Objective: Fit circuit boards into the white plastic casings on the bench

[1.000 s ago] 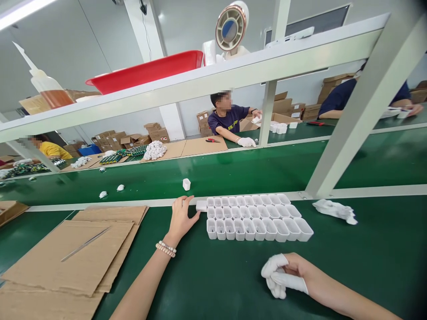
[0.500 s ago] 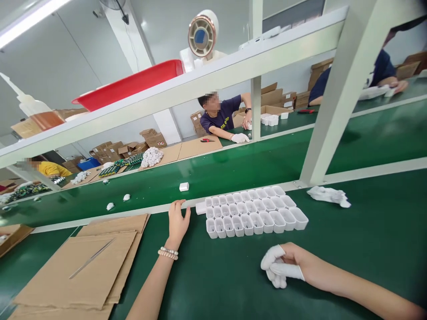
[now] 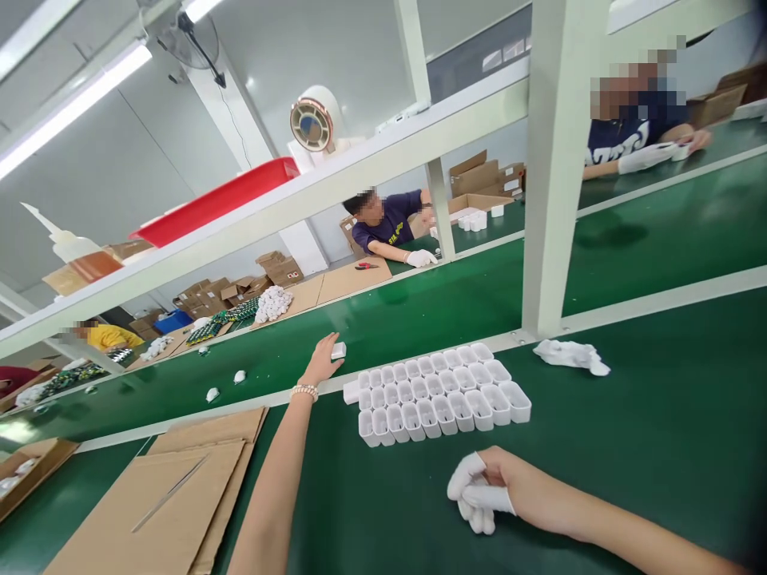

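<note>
A white cup [image 3: 339, 350] is seen on the green belt [image 3: 479, 279], just beyond the pale rail [image 3: 659, 305], between the thumb and fingers of the left hand [image 3: 323, 359]; whether it is gripped or only touched cannot be told. A beaded bracelet [image 3: 304, 392] is worn on that wrist. The right hand [image 3: 481, 489], partly covered in white, is held curled, thumb and fingers drawn together, in front of three rows of white tubs [image 3: 443, 395]; whether anything is enclosed cannot be seen. The tubs are lined up on the green table [image 3: 575, 447]. To their right, a crumpled white cloth [image 3: 572, 356] is placed; to the left, tweezers [image 3: 169, 494] are laid on cardboard sheets [image 3: 197, 511].
</note>
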Motion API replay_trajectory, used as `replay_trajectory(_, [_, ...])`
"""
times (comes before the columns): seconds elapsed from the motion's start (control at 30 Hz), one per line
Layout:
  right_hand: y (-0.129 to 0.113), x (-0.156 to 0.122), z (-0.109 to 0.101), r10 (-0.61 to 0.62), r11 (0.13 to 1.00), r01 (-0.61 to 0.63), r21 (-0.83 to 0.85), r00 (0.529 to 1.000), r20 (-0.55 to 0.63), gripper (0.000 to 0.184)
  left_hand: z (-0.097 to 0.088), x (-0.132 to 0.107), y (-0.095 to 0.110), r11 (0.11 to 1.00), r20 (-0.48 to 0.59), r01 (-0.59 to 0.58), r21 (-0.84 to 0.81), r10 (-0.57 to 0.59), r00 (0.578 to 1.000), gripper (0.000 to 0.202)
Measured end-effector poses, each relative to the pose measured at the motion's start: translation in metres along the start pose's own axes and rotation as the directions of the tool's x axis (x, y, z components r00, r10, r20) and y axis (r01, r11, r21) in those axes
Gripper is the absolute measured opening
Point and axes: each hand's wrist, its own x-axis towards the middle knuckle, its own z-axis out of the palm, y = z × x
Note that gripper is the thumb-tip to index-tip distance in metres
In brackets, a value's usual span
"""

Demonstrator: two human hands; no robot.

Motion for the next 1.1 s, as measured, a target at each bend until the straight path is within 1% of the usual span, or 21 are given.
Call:
replay_trajectory(0.07, [0.001, 0.002, 0.000, -0.003, 1.000, 0.003, 0.011, 1.000, -0.007, 0.039, 0.002, 0.013, 0.007, 1.000, 0.029, -0.011, 0.009, 0.011, 1.000, 0.049])
replay_trajectory(0.13, [0.000, 0.002, 0.001, -0.011, 1.000, 0.011, 0.018, 1.000, -0.005, 0.041, 0.006, 0.018, 0.016, 1.000, 0.039, -0.013, 0.013, 0.012, 0.999, 0.037])
replay_trajectory(0.2, [-0.002, 0.002, 0.001, -0.008, 1.000, 0.008, 0.008, 1.000, -0.002, 0.042, 0.008, 0.015, 0.024, 1.000, 0.025, -0.001, 0.007, 0.001, 1.000, 0.030])
replay_trajectory(0.27, [-0.004, 0.000, 0.001, -0.002, 1.000, 0.002, -0.014, 1.000, -0.004, 0.043, 0.005, 0.004, 0.031, 1.000, -0.003, 0.018, -0.013, -0.018, 1.000, 0.032])
replay_trajectory(0.37, [-0.007, -0.002, 0.000, -0.007, 0.999, 0.007, -0.050, 1.000, -0.009, 0.043, -0.005, -0.024, 0.035, 0.997, -0.061, 0.056, -0.056, -0.060, 0.996, 0.042])
replay_trajectory(0.47, [-0.006, -0.003, -0.001, -0.009, 0.996, 0.010, -0.083, 1.000, 0.004, 0.041, -0.013, -0.063, 0.033, 0.988, -0.128, 0.117, -0.098, -0.129, 0.983, 0.051])
replay_trajectory(0.57, [-0.006, -0.003, -0.002, -0.010, 0.994, 0.011, -0.108, 1.000, 0.013, 0.039, -0.012, -0.103, 0.027, 0.969, -0.211, 0.185, -0.162, -0.217, 0.953, 0.050])
replay_trajectory(0.63, [-0.006, -0.003, -0.003, -0.013, 0.992, 0.016, -0.125, 1.000, 0.021, 0.037, -0.007, -0.123, 0.023, 0.959, -0.247, 0.214, -0.187, -0.257, 0.934, 0.045])
replay_trajectory(0.67, [-0.006, -0.003, -0.003, -0.013, 0.991, 0.017, -0.131, 1.000, 0.026, 0.037, -0.004, -0.130, 0.021, 0.956, -0.262, 0.223, -0.191, -0.269, 0.927, 0.042])
replay_trajectory(0.73, [-0.007, -0.004, -0.003, -0.011, 0.990, 0.015, -0.139, 1.000, 0.029, 0.038, 0.000, -0.135, 0.018, 0.952, -0.298, 0.231, -0.202, -0.284, 0.911, 0.041])
replay_trajectory(0.83, [-0.008, -0.004, -0.003, 0.004, 0.989, -0.001, -0.148, 1.000, 0.018, 0.039, 0.003, -0.133, 0.019, 0.949, -0.327, 0.215, -0.232, -0.284, 0.901, 0.049])
replay_trajectory(0.93, [-0.009, -0.004, -0.003, 0.020, 0.989, -0.017, -0.144, 1.000, 0.019, 0.040, 0.004, -0.131, 0.022, 0.947, -0.292, 0.193, -0.256, -0.266, 0.919, 0.057])
replay_trajectory(1.03, [-0.009, -0.003, -0.003, 0.029, 0.994, -0.027, -0.107, 0.999, 0.018, 0.038, 0.004, -0.133, 0.024, 0.946, -0.236, 0.224, -0.233, -0.279, 0.931, 0.060])
replay_trajectory(1.1, [-0.009, -0.002, -0.003, 0.032, 0.996, -0.031, -0.078, 0.999, 0.009, 0.036, 0.005, -0.136, 0.026, 0.952, -0.198, 0.235, -0.196, -0.274, 0.941, 0.057])
